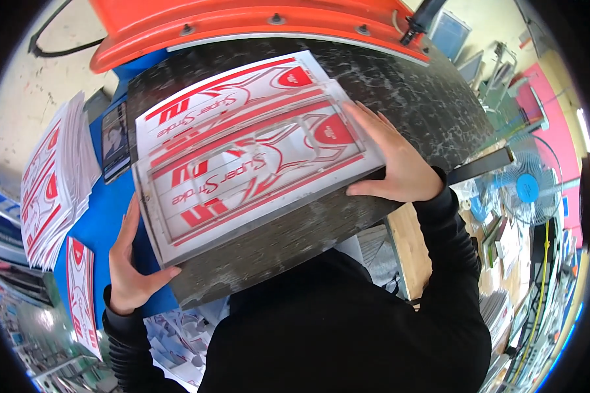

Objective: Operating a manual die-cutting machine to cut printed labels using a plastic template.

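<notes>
sheet stack (pixel 54 180): loose red-and-white printed sheets, fanned, well left of the dark slab, lying on the blue table (pixel 105 223).
single sheet (pixel 80 295): one more printed sheet, below the stack, at the blue table's near-left edge.
offcuts (pixel 177 337): pile of white trimmed scraps below the slab's near-left corner.
left hand (pixel 128 262): fingers spread and straight, flat against the left edge of the clear frame; thumb points at the frame's near-left corner. Steadying, not pinching.
dark slab (pixel 400 92): scuffed black work plate, the reference for everything here; carries both the sheet and the frame.
printed sheet (pixel 203 98): red-and-white, lies flat on the slab; its far-left part shows beyond the frame.
clear frame (pixel 255 173): transparent rectangular plate with a grey border, lying on the printed sheet near mid-slab, slightly skewed to the slab's edges.
right hand (pixel 390 164): fingers fanned, palm down on the frame's right end, thumb hooked along its near-right edge.
orange guard (pixel 242 19): press housing, above the slab's far edge.
fan (pixel 528 187): blue, well right of the slab.
step: judging by the grip, lining the frame up over the print; both hands on opposite ends.
next move calls for: small sideways nudges until the frame border sits square on the artwork, and hands clear of the orange guard.
</notes>
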`<state>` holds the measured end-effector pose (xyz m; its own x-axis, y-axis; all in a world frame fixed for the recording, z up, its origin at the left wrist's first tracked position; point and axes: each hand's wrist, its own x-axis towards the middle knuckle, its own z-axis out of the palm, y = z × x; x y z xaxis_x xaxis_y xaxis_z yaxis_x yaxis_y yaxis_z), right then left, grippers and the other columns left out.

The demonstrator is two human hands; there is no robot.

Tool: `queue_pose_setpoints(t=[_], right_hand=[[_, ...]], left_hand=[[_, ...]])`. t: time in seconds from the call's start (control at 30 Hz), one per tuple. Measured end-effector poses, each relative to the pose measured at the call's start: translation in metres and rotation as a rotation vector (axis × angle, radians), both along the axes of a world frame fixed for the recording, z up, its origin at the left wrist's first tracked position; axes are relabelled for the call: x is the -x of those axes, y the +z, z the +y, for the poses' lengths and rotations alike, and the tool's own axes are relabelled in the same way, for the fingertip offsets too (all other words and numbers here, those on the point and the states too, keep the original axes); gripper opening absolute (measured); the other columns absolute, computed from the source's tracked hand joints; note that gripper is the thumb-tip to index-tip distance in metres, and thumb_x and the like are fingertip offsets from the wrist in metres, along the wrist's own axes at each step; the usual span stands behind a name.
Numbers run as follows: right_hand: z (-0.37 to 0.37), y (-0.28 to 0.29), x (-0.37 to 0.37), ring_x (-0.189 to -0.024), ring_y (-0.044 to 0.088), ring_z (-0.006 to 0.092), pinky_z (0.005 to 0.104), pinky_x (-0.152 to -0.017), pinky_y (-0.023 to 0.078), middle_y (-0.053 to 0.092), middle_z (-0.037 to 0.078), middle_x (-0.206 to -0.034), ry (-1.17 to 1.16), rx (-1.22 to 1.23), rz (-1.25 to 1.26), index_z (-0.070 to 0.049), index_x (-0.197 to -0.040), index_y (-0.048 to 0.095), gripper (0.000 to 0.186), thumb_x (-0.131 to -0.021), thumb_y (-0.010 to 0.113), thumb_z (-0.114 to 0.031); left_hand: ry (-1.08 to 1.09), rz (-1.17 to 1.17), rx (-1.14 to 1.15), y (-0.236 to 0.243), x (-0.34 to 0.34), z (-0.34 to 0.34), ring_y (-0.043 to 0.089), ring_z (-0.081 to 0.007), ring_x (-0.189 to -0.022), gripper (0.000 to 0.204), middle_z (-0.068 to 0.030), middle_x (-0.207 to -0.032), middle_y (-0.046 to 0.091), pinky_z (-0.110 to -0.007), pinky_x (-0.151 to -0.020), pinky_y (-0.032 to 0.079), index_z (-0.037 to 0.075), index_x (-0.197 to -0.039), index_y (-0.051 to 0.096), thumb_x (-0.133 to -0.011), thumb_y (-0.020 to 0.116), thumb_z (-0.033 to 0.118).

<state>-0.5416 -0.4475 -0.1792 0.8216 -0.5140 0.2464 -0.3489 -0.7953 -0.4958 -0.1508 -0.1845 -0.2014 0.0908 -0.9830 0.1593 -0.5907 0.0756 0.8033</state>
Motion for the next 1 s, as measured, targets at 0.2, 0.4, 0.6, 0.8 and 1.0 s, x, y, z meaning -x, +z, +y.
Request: queue_pose_setpoints(t=[0.2,0.4,0.6,0.8,1.0], right_hand=[[-0.0007,-0.0037,-0.0031,-0.148,0.023,0.0401,0.0587,-0.118,0.017,0.030,0.022,-0.157,0.012,0.060,0.058,-0.014,-0.156,0.027,0.107,-0.072,0.085,-0.045],[-0.0031,-0.0066,-0.0005,-0.147,0.024,0.0408,0.0587,-0.118,0.017,0.030,0.023,-0.157,0.028,0.034,0.038,-0.015,-0.155,0.029,0.106,-0.072,0.086,-0.045],[-0.0024,-0.0038,-0.0008,-0.147,0.026,0.0402,0.0586,-0.118,0.018,0.032,0.022,-0.157,0.031,0.035,0.023,-0.016,-0.155,0.030,0.105,-0.071,0.086,-0.044],[-0.0017,-0.0042,-0.0004,-0.147,0.027,0.0396,0.0576,-0.118,0.019,0.033,0.021,-0.156,0.022,0.031,0.015,-0.016,-0.155,0.031,0.106,-0.070,0.087,-0.044],[-0.0021,-0.0035,-0.0001,-0.146,0.028,0.0400,0.0580,-0.118,0.020,0.034,0.023,-0.155,0.026,0.042,0.019,-0.015,-0.154,0.032,0.104,-0.070,0.087,-0.044]], left_hand=[[0.042,0.070,-0.035,-0.0003,-0.0007,0.0022,0.029,-0.0343,-0.147,0.114,-0.0241,-0.156,0.035,-0.046,-0.120,0.010,-0.004,-0.151,0.031,-0.061,0.089,0.035],[0.041,0.054,-0.020,-0.0048,-0.0039,0.0023,0.031,-0.0335,-0.146,0.117,-0.0244,-0.155,0.035,-0.045,-0.121,0.012,-0.007,-0.150,0.031,-0.061,0.090,0.039],[0.052,0.103,-0.041,-0.0034,-0.0021,0.0020,0.032,-0.0322,-0.145,0.120,-0.0239,-0.155,0.035,-0.043,-0.120,0.013,-0.008,-0.150,0.029,-0.060,0.091,0.040],[0.052,0.145,-0.055,-0.0025,0.0003,0.0012,0.031,-0.0313,-0.146,0.120,-0.0228,-0.157,0.033,-0.042,-0.120,0.016,-0.007,-0.151,0.029,-0.061,0.091,0.041],[0.038,0.114,-0.031,-0.0044,-0.0031,0.0033,0.035,-0.0315,-0.144,0.117,-0.0232,-0.155,0.037,-0.042,-0.120,0.015,-0.006,-0.151,0.029,-0.062,0.091,0.037]])
